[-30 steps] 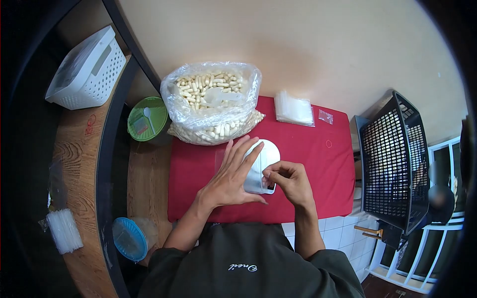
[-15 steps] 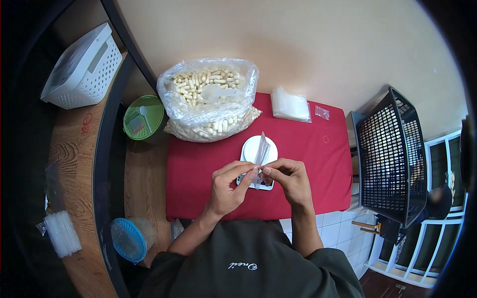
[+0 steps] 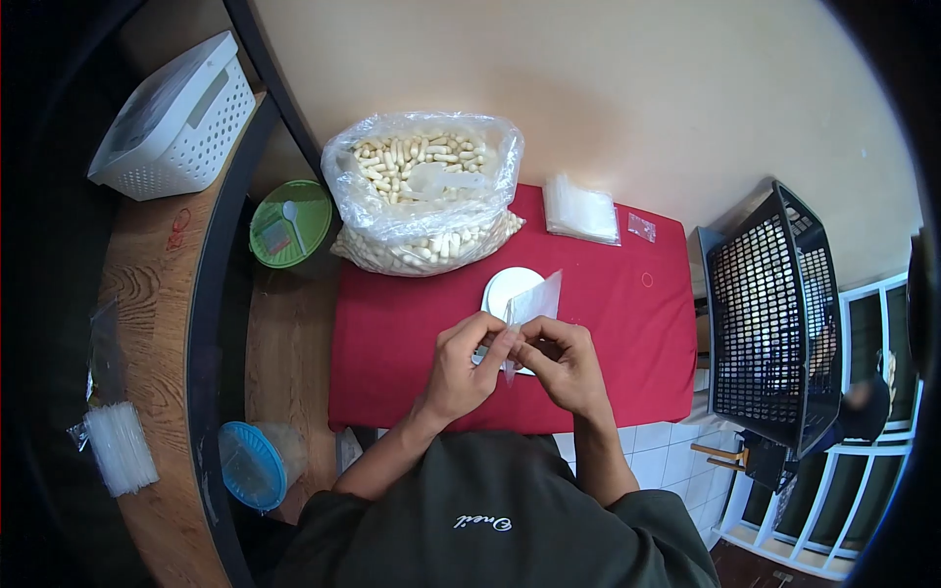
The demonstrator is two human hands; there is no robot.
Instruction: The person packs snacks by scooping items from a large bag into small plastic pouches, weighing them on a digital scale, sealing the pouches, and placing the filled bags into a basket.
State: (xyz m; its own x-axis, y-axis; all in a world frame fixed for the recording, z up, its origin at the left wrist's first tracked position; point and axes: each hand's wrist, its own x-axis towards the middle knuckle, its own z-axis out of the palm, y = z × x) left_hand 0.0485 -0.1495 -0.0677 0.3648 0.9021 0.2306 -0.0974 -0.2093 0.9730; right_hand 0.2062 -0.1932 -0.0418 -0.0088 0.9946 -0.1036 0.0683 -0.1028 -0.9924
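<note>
From where I stand, I see the person's left hand and right hand meeting fingertip to fingertip, both pinching a clear plastic bag between thumb and forefinger. The bag fans out beyond the fingers and off to their right, and a narrow end of it dips below them. Just behind the fingers sits a white scale, partly hidden by the hands and the bag, on a red cloth. Farther out, to the left of the fingertips, slumps a big plastic sack full of pale capsules, a translucent scoop lying on top of them. Beyond the fingers to the right, well apart from them, lies a stack of clear bags, a small packet just beside it.
</note>
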